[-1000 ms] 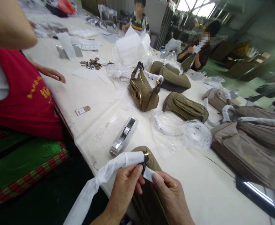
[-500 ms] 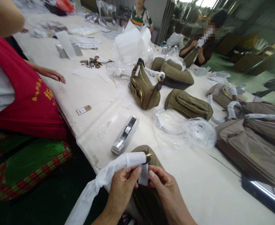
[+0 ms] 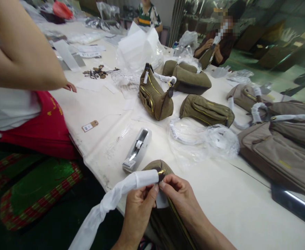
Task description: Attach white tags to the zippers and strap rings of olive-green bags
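Note:
An olive bag (image 3: 165, 218) lies at the near table edge in front of me, its strap (image 3: 116, 198) wrapped in white tissue trailing down to the left. My left hand (image 3: 139, 211) pinches the wrapped strap near its brass ring. Meeting it fingertip to fingertip, my right hand (image 3: 179, 196) pinches a small white paper piece (image 3: 162, 202) against the strap end. A grey tape dispenser (image 3: 137, 150) sits just beyond the bag.
Several olive and tan bags (image 3: 154, 97) lie across the white table (image 3: 220, 194), with crumpled clear plastic (image 3: 206, 140) between them. A price tag (image 3: 90, 126) lies to the left. A person in a red apron (image 3: 43, 128) stands close on my left. Two people sit at the far end.
My right hand has brought the white paper piece in against the strap end, fingertips now meeting the left hand's. The person on the left has raised an arm into view.

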`<state>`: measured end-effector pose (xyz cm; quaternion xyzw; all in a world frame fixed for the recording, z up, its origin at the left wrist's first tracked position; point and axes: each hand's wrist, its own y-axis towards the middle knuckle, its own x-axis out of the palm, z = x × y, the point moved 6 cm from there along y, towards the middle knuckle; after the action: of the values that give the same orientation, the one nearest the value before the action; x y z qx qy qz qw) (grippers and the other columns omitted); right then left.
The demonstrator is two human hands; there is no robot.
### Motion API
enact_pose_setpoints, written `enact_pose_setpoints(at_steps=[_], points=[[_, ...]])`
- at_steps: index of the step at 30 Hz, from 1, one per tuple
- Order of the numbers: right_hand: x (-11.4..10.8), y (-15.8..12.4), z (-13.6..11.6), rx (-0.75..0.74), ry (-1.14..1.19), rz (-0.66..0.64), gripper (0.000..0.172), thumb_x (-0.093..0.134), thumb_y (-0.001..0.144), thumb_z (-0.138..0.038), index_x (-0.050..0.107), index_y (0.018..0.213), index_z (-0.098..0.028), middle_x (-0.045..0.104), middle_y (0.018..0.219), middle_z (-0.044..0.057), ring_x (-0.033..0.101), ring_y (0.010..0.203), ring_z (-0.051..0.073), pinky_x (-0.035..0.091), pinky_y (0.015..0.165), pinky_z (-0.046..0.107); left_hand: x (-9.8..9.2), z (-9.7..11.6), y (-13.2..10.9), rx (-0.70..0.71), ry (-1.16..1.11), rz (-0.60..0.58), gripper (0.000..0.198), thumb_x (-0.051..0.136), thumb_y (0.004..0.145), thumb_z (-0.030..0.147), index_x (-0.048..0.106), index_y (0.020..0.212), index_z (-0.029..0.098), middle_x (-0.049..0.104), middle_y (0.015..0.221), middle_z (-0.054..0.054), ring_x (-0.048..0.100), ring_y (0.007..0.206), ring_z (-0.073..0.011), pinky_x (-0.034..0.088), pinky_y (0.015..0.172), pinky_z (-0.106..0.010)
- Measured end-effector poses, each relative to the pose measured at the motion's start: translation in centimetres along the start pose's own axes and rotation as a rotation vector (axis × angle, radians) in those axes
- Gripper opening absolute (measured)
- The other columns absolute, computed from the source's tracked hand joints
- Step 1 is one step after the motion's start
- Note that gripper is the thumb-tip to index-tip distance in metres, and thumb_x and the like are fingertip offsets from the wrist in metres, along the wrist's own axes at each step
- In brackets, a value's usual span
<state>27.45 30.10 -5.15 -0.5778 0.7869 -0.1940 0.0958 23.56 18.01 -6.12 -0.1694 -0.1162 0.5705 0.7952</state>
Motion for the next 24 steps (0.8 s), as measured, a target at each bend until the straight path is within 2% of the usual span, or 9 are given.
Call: enact_pose_setpoints(at_steps=[5, 10, 15, 19, 22, 24], points=[[0.1, 0.6, -1.3, -0.066, -0.134, 0.009, 0.022, 0.058, 0.079, -0.033, 0.056, 0.068, -0.014, 0.052, 0.059, -0.002, 0.045, 0.054, 0.010, 0.035, 0.050, 0.020, 0.0, -0.1, -0.1, -0.024, -0.062, 0.082, 0.028, 0.066, 0.069, 0.042, 0.066, 0.072, 0.014, 0.053, 0.048, 0.003, 0.048, 0.044, -0.0093, 0.039, 0.044, -0.018], [0.1, 1.2, -1.2, -0.040, -0.026, -0.019, 0.019, 0.057, 0.079, -0.032, 0.056, 0.071, -0.015, 0.052, 0.059, -0.002, 0.045, 0.052, 0.009, 0.035, 0.049, 0.020, -0.1, -0.7, -0.1, -0.034, -0.080, 0.105, 0.030, 0.065, 0.071, 0.042, 0.066, 0.081, 0.014, 0.053, 0.050, 0.004, 0.046, 0.046, -0.0081, 0.038, 0.045, -0.017], [0.0, 1.6, -1.3, -0.043, -0.031, -0.084, 0.016, 0.058, 0.077, -0.025, 0.055, 0.065, -0.015, 0.049, 0.057, -0.004, 0.041, 0.052, 0.007, 0.033, 0.049, 0.018, -0.2, -1.2, -0.3, -0.085, -0.141, 0.124, 0.033, 0.071, 0.066, 0.043, 0.066, 0.080, 0.013, 0.050, 0.049, 0.005, 0.037, 0.042, -0.0049, 0.029, 0.041, -0.016], [-0.2, 1.9, -2.1, -0.086, -0.057, -0.079, 0.018, 0.053, 0.081, -0.028, 0.059, 0.070, -0.014, 0.050, 0.059, -0.003, 0.043, 0.054, 0.008, 0.034, 0.051, 0.019, -0.1, -1.2, -0.2, -0.095, -0.164, 0.120, 0.030, 0.068, 0.070, 0.041, 0.067, 0.081, 0.014, 0.040, 0.041, 0.008, 0.034, 0.042, -0.0049, 0.027, 0.044, -0.016], [0.0, 2.7, -2.8, -0.130, -0.056, -0.067, 0.023, 0.056, 0.080, -0.034, 0.057, 0.069, -0.014, 0.051, 0.062, -0.002, 0.043, 0.056, 0.009, 0.035, 0.051, 0.019, 0.1, -1.3, 0.1, -0.113, -0.174, 0.088, 0.029, 0.069, 0.070, 0.040, 0.066, 0.081, 0.013, 0.042, 0.043, 0.008, 0.035, 0.043, -0.0051, 0.027, 0.045, -0.017], [0.4, 3.3, -3.2, -0.145, -0.058, -0.111, 0.027, 0.058, 0.079, -0.038, 0.054, 0.067, -0.015, 0.052, 0.062, -0.002, 0.043, 0.055, 0.009, 0.035, 0.050, 0.019, 0.0, -1.3, 0.2, -0.114, -0.181, 0.107, 0.029, 0.070, 0.069, 0.040, 0.066, 0.080, 0.013, 0.043, 0.044, 0.007, 0.035, 0.042, -0.0051, 0.026, 0.044, -0.018]])
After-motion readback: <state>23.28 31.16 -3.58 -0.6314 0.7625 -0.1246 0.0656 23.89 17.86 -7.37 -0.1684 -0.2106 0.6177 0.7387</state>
